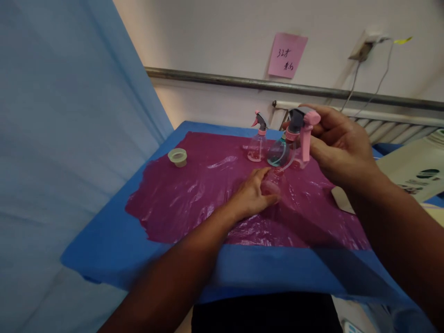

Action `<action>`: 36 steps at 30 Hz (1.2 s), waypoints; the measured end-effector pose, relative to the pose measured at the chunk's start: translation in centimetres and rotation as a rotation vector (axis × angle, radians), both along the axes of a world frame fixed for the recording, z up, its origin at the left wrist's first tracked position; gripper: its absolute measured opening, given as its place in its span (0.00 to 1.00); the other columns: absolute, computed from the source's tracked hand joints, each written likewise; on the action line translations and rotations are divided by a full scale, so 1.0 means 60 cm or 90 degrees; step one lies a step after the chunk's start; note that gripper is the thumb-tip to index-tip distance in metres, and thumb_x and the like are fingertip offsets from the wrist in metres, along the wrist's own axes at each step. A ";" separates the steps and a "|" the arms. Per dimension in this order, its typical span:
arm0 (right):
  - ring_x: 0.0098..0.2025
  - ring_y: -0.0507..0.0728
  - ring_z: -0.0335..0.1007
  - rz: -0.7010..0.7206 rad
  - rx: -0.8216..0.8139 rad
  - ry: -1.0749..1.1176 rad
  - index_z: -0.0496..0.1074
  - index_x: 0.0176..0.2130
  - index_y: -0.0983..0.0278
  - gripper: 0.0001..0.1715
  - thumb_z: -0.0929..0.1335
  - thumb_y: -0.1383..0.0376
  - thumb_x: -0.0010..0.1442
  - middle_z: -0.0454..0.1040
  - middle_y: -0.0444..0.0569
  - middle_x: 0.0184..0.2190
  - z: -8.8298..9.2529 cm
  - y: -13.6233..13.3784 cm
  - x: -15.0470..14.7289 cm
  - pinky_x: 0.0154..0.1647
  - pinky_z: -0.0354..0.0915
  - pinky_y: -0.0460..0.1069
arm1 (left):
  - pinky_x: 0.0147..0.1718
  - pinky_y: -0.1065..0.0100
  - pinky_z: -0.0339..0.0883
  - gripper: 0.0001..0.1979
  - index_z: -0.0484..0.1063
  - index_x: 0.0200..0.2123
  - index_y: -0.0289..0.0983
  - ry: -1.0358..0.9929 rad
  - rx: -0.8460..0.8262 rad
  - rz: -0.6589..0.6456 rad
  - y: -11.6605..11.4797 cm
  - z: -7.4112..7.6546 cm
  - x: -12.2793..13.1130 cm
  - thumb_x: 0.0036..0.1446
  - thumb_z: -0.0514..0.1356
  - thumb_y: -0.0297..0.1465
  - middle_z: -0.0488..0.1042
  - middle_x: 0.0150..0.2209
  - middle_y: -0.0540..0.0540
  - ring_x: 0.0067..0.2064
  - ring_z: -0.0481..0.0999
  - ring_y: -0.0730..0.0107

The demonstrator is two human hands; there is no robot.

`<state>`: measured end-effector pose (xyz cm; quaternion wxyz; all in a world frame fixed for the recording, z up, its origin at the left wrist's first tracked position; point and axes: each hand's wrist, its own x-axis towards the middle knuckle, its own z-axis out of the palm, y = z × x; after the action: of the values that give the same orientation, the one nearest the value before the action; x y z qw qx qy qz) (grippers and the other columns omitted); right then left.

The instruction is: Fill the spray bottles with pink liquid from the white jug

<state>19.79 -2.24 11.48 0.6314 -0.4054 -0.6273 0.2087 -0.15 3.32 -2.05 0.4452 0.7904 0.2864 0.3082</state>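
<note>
Curtain: a blue curtain [69, 138] hangs along the left edge of the table.
Small cup: a pale green cup [177, 157] stands alone on the far left part of the purple sheet [194, 203], well apart from both hands.
Table cover: a blue cloth [114, 249] shows around the sheet on the near and left sides.
Left hand: the left hand [251, 196] rests on the sheet, fingers wrapped around a clear pink bottle.
Finished sprayer: a small spray bottle [258, 141] stands upright at the back with its head fitted.
Clear pink bottle: the clear pink bottle [274, 182] sits on the sheet in the left hand's grasp, with no head on it.
Teal bottle: a teal bottle [277, 155] stands behind it; whether it is capped cannot be told.
Wall note: a pink note [287, 54] is stuck to the wall above.
Spray head: a pink and grey spray head [301, 125] is held in the air, above and just right of the clear pink bottle.
Right hand: the right hand [338, 143] pinches the spray head firmly.
Progress: judged part-way; one sprayer stands complete, while this head and bottle are apart, not yet joined.
</note>
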 end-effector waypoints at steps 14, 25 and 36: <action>0.42 0.55 0.88 -0.004 -0.004 -0.023 0.85 0.51 0.56 0.20 0.85 0.61 0.61 0.89 0.46 0.43 0.066 -0.011 -0.018 0.52 0.86 0.52 | 0.73 0.43 0.73 0.47 0.68 0.76 0.46 -0.012 -0.006 0.013 0.001 -0.010 0.000 0.57 0.80 0.39 0.73 0.73 0.39 0.71 0.78 0.44; 0.41 0.53 0.87 0.005 0.005 -0.011 0.85 0.54 0.58 0.22 0.85 0.63 0.62 0.89 0.47 0.44 0.061 -0.012 -0.017 0.51 0.85 0.50 | 0.73 0.44 0.72 0.47 0.69 0.76 0.44 -0.021 0.005 0.011 0.002 -0.012 0.001 0.56 0.80 0.37 0.74 0.72 0.38 0.70 0.78 0.45; 0.50 0.59 0.89 0.013 -0.042 0.033 0.83 0.58 0.55 0.30 0.86 0.61 0.60 0.90 0.49 0.48 0.013 -0.006 0.008 0.56 0.86 0.56 | 0.76 0.40 0.68 0.47 0.68 0.76 0.46 -0.012 0.020 -0.001 0.003 -0.002 0.001 0.57 0.80 0.37 0.73 0.74 0.38 0.73 0.76 0.42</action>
<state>20.27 -2.63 12.28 0.6317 -0.4138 -0.6076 0.2461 -0.08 3.50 -2.17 0.4352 0.7948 0.2768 0.3197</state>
